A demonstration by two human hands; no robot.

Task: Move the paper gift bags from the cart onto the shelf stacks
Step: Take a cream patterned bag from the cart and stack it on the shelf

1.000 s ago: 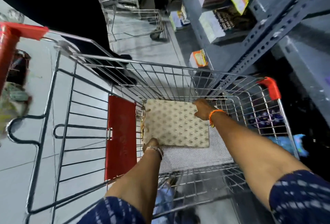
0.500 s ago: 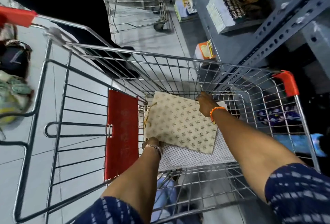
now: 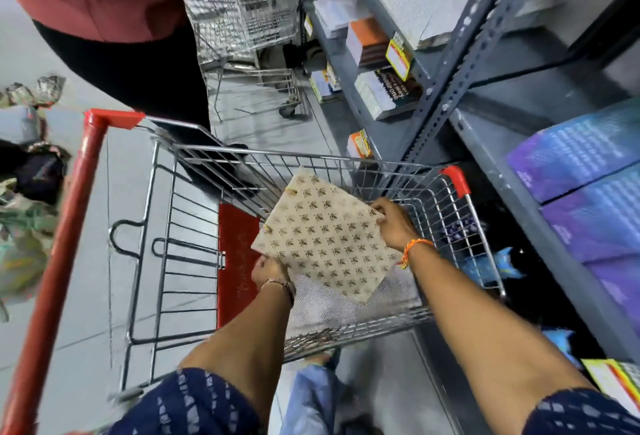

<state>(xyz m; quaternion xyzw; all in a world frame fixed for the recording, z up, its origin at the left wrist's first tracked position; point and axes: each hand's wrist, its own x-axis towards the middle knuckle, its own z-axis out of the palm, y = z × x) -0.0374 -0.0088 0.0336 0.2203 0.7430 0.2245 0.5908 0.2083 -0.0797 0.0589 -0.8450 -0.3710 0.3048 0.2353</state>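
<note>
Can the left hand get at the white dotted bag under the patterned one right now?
Probably not: the left hand grips the patterned bag, which partly covers the white dotted bag.

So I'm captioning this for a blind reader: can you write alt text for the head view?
Both hands lift a flat cream gift bag with a gold motif out of a wire cart, the left hand at its near edge and the right hand at its far corner. A white dotted sheet lies beneath, and grey shelves of stacked goods stand to the right.
</note>
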